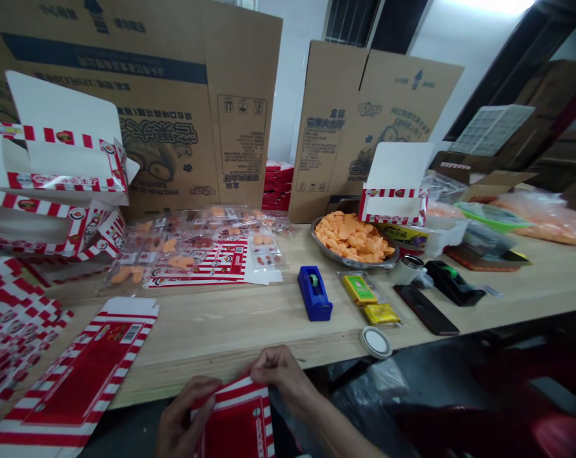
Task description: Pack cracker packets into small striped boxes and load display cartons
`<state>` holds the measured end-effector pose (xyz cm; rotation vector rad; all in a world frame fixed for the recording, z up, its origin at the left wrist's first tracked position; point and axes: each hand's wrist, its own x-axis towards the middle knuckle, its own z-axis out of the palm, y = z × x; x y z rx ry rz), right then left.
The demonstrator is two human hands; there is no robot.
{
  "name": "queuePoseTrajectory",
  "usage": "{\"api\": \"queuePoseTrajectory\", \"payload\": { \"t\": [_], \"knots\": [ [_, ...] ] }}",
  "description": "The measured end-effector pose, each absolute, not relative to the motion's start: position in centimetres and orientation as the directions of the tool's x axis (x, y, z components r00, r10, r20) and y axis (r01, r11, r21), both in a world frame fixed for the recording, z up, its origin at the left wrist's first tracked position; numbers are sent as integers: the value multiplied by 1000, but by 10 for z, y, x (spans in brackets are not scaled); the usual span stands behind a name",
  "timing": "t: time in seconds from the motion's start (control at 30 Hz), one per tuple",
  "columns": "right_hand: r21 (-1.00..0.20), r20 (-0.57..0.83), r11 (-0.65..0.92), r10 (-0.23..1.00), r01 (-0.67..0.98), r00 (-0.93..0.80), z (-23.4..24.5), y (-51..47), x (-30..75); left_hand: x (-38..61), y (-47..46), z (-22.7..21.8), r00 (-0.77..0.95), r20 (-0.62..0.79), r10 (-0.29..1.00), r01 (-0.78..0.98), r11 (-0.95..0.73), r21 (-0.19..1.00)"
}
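While both hands work just below the near edge of the table (231, 331), I see the left hand (183, 420) and the right hand (281, 375) each closed on the striped carton (238, 423). The left fingers curl round its left side, and the right fingers pinch narrowly on its top flap. The carton is off the surface, in front of the middle of the near edge.

Toward the far right, a metal bowl (352, 238) is heaped with orange snack pieces. Just behind it stands an open striped box (395, 197) with its lid up; I cannot see inside. At the far left corner, stacked open boxes (54, 165) show only white card inside. Clear packets (202, 245) of orange pieces are spread along the far middle. A clear sleeve (369, 299) holding a green pack and a yellow pack lies right of the blue tape dispenser (314, 292).

A tape roll (376, 341) sits right on the near edge, to the right of my hands, with a phone (426, 310) close beyond it. A flat carton (88, 375) reaches the near edge on the left. Bare wood shows between that carton and the blue dispenser, straight beyond the hands
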<state>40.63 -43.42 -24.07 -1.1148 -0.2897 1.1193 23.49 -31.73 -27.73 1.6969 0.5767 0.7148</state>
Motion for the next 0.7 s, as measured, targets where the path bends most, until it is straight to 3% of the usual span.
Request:
{"api": "queuePoseTrajectory", "payload": {
  "t": [0.13,0.27,0.37,0.47,0.53,0.57,0.63,0.67,0.7],
  "knots": [
    [-827,-349,-11,794,-562,498,-236,-429,405,233,-315,-280,679,147,719,31,-228,973],
    [-967,-59,105,790,-230,610,-252,-441,391,230,-320,-274,662,111,741,54,-195,979],
    [-986,157,153,783,58,602,-265,-454,383,232,-323,-269,654,37,756,80,-118,990],
    [-974,209,129,823,185,528,-263,-462,394,236,-323,-267,636,-35,771,72,-14,997],
    [-972,207,101,795,212,571,-253,-467,421,237,-322,-266,612,-85,786,51,68,996],
    [-969,218,78,721,236,657,-248,-470,440,237,-321,-266,601,-110,791,42,106,993],
    [-950,273,-28,409,311,871,-238,-478,485,236,-320,-264,588,-151,794,35,162,986],
    [-937,302,-99,249,335,920,-235,-482,508,236,-320,-264,588,-163,792,37,175,984],
    [-933,296,-162,163,321,941,-234,-485,528,236,-320,-263,586,-168,793,41,178,983]
  ]
}}
